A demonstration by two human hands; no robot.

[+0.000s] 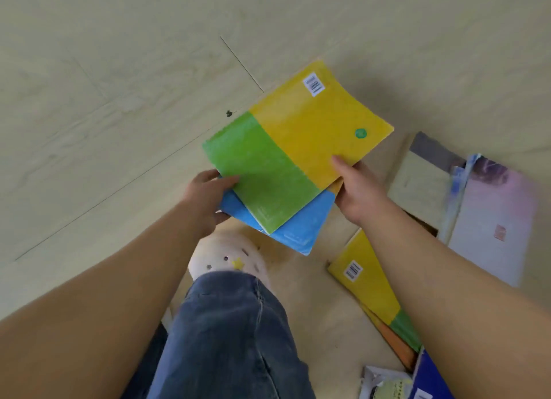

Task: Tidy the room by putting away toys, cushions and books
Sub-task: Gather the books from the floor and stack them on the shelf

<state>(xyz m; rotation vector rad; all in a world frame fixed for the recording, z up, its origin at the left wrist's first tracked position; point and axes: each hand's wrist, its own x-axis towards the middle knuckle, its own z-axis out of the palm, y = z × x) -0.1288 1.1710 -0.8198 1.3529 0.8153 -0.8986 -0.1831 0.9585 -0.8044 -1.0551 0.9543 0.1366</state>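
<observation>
I hold a small stack of thin books above the floor. The top one is a yellow and green book [295, 148] with a barcode sticker, and a blue book [301, 222] sticks out beneath it. My left hand [205, 199] grips the stack's left edge, thumb on the green part. My right hand [360, 190] grips the right edge, thumb on the yellow cover. More books lie on the floor at the right: a second yellow and green book [369, 288], a cream and grey book [420, 181] and a pale pink book [495, 222].
Pale wood-look floor [119, 100] fills the left and top. My jeans leg and a cream clog shoe [226, 255] are below the stack. A dark blue book [429, 377] and a white packet [384, 383] lie at the bottom right.
</observation>
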